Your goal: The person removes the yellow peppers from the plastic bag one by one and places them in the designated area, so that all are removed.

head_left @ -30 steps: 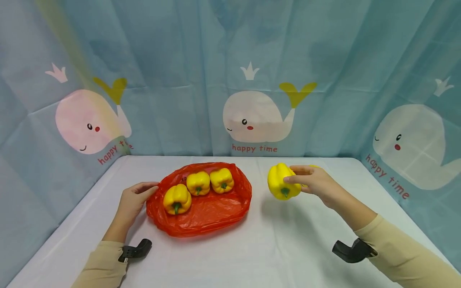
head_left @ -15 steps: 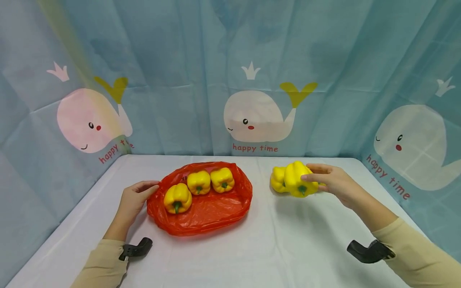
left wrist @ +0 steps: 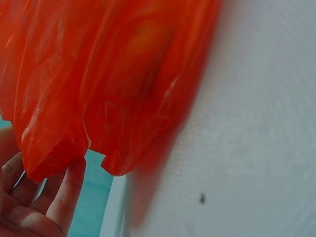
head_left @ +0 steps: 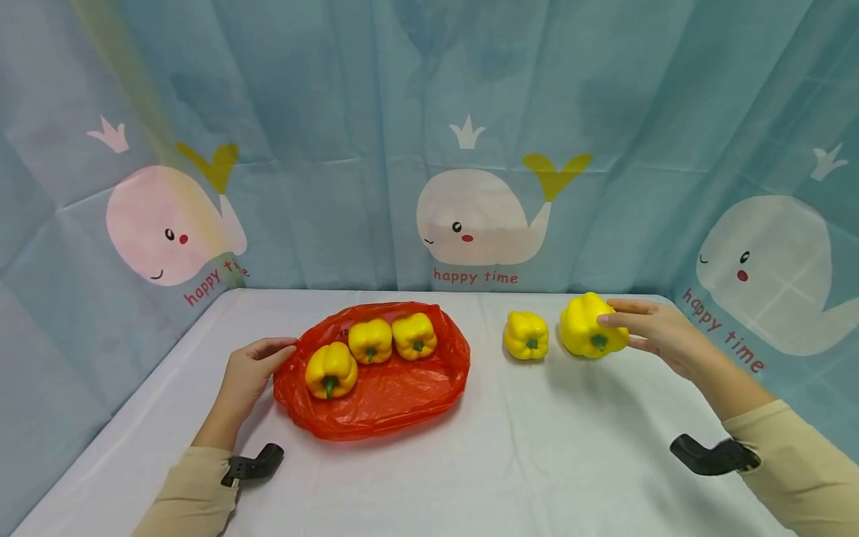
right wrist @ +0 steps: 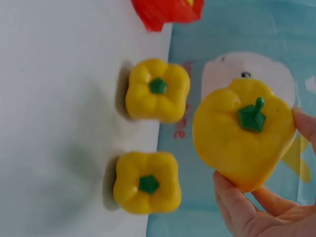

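Carried toward three o'clock since earlier, a glossy yellow bell pepper (head_left: 585,328) is gripped by the right hand (head_left: 664,332) above the white desk (head_left: 510,462). A loose yellow pepper (head_left: 526,335) stands at its nine o'clock. The left hand (head_left: 250,373) pinches the ten-o'clock rim of a red plastic bag (head_left: 396,391) holding three yellow peppers (head_left: 370,341).

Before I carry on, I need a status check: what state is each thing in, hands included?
Bag: open, mouth up.
Bag peppers: three, lying inside the bag.
Held pepper: lifted clear of the table.
Table peppers: two, resting on the table, apart.
Left hand: pinching the bag's rim.
Right hand: gripping the held pepper.
Curtain: hanging, creased.
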### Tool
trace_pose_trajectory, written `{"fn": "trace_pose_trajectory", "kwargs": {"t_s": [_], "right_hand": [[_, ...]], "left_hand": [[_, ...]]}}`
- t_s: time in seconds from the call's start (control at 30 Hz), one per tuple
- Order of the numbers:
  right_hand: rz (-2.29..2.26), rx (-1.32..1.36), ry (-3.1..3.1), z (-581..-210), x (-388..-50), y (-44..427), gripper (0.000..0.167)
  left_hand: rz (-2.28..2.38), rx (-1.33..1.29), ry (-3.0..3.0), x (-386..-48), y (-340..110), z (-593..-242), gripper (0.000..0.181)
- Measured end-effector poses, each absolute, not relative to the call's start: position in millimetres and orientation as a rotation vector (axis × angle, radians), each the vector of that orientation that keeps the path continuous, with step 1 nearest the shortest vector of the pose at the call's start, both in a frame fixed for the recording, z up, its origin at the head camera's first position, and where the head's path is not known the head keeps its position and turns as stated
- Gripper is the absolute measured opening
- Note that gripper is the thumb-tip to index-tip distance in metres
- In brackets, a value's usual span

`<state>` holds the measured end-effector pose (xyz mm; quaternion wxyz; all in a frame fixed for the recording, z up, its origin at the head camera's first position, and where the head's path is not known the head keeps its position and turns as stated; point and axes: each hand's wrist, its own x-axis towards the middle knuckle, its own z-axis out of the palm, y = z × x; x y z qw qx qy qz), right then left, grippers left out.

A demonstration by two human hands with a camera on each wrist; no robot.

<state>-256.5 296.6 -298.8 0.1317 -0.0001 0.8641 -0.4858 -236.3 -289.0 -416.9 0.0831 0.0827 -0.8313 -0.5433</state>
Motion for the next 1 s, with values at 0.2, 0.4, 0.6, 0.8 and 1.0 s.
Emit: {"fn": "trace_pose_trajectory", "kwargs": {"t_s": [0.2, 0.4, 0.6, 0.8, 1.0], "right_hand": [[-1.379, 0.044, 2.528, -299, -259, 315, 0.087], [-1.315, 0.083, 2.559, -299, -263, 335, 0.091], [-1.29, 0.136, 2.559, -302, -270, 354, 0.093], [-1.249, 0.229, 2.575, -307, -275, 367, 0.099], [-1.219, 0.331, 2.592, -314, -281, 376, 0.102]], "left_hand": [[-1.626, 0.262, -2.505, -235, -288, -416, 0.056], [-1.62, 0.264, -2.517, -234, -287, -414, 0.055], [-1.615, 0.26, -2.505, -236, -288, -415, 0.054], [-1.619, 0.258, -2.507, -237, -288, -416, 0.053], [-1.615, 0.268, -2.515, -237, -288, -417, 0.053]]}}
